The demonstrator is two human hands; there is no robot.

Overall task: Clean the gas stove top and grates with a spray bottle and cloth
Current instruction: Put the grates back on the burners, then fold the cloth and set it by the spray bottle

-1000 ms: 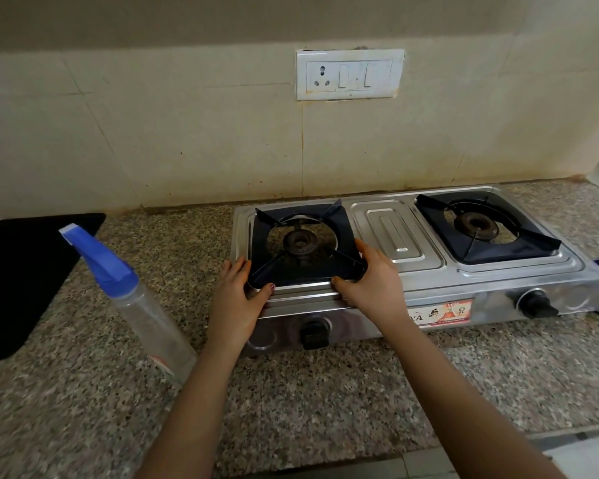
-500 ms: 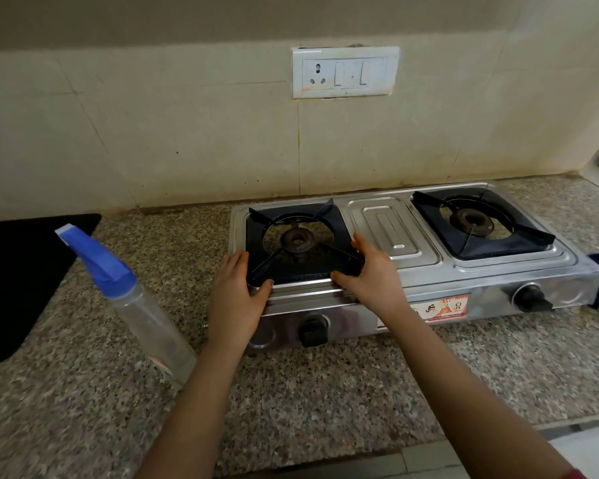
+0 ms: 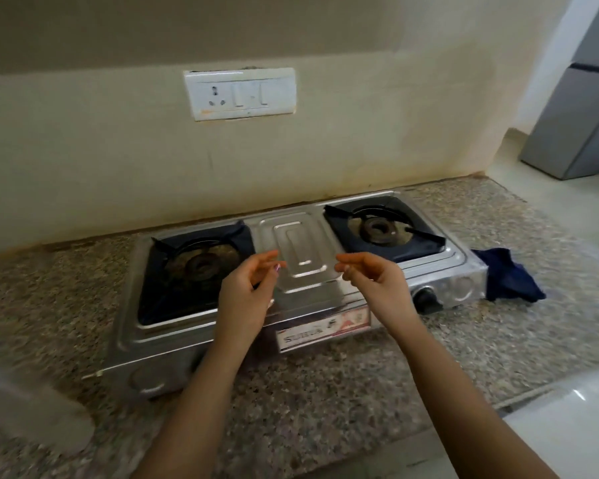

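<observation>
A two-burner steel gas stove sits on the granite counter. Its left grate and right grate are dark and lie in place over the burners. My left hand hovers above the left grate's right edge, fingers loosely curled, holding nothing. My right hand hovers over the stove's front middle, also empty with relaxed fingers. A dark blue cloth lies crumpled on the counter just right of the stove. The spray bottle shows only as a blurred clear body at the lower left.
A white switch and socket plate is on the tiled wall behind the stove. A grey fridge stands at the far right. The granite counter ends at a front edge near me, with white floor tile beyond.
Both hands have let go of the left grate and lifted, moving right toward the stove's middle. The view has swung right, bringing the cloth in and pushing the spray bottle to the edge.
</observation>
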